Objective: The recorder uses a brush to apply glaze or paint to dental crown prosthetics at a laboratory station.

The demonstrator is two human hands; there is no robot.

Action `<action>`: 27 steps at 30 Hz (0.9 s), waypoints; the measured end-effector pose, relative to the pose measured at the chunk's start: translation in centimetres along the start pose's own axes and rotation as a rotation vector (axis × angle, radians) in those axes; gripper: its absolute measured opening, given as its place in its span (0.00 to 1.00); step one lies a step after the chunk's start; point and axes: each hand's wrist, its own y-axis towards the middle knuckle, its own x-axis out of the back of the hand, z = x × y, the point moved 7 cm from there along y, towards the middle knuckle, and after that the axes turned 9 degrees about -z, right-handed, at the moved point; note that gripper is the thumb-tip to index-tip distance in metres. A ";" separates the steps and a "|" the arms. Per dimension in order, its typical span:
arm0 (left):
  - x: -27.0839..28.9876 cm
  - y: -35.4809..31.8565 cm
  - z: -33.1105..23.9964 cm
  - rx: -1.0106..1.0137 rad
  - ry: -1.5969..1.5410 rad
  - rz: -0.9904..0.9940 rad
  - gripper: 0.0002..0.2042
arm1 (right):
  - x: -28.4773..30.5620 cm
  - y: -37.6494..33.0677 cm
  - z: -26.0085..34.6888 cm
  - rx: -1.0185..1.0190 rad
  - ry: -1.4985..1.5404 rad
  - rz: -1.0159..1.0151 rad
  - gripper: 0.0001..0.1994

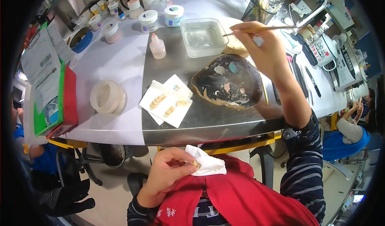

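Note:
My left hand [170,172], low in front of the red apron, pinches a small tooth-coloured piece [196,164] together with a folded white tissue [209,163]. Between the fingers of my right hand [264,47] is a thin brush [276,28], roughly level. Its tip lies at the right rim of a clear plastic water tub [205,53]. Below that hand sits a dark, irregular palette slab [248,90] with dabs of white, pink and bluish paste. Left of the slab, several tooth-coloured dental pieces [158,100] rest on white paper napkins [175,118].
A dropper bottle [157,49] and several lidded jars [148,22] stand toward the back. At left are a round clear jar [105,99] and a red-green bin [69,99] with papers. A mesh brush holder [256,15] and pens [313,81] are at right. Other people sit at both sides.

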 end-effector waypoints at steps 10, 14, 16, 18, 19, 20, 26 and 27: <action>0.4 0.9 0.3 -0.167 -0.137 -0.007 0.11 | 4.4 -6.3 1.3 0.077 0.085 -0.144 0.08; 0.4 1.0 0.4 -0.187 -0.192 -0.064 0.10 | 3.2 -9.3 2.8 0.047 0.266 0.027 0.08; 0.3 1.0 0.5 -0.181 -0.119 -0.055 0.09 | 2.7 -9.8 2.9 0.042 0.242 0.053 0.09; 0.2 0.9 0.4 -0.189 -0.110 -0.049 0.09 | 2.3 -9.8 2.6 0.004 0.230 0.066 0.10; 0.1 0.9 0.4 -0.185 -0.111 -0.042 0.09 | 2.2 -9.7 2.6 0.011 0.204 0.070 0.10; 0.1 0.9 0.2 -0.200 -0.097 -0.042 0.09 | 2.1 -9.6 2.7 0.023 0.207 0.073 0.10; -0.5 0.7 0.0 -0.205 -0.051 -0.027 0.10 | 1.6 -9.7 2.6 0.033 0.156 0.083 0.09; -0.3 0.6 0.1 -0.200 -0.068 -0.069 0.10 | 1.7 -9.7 2.5 0.012 0.173 0.070 0.09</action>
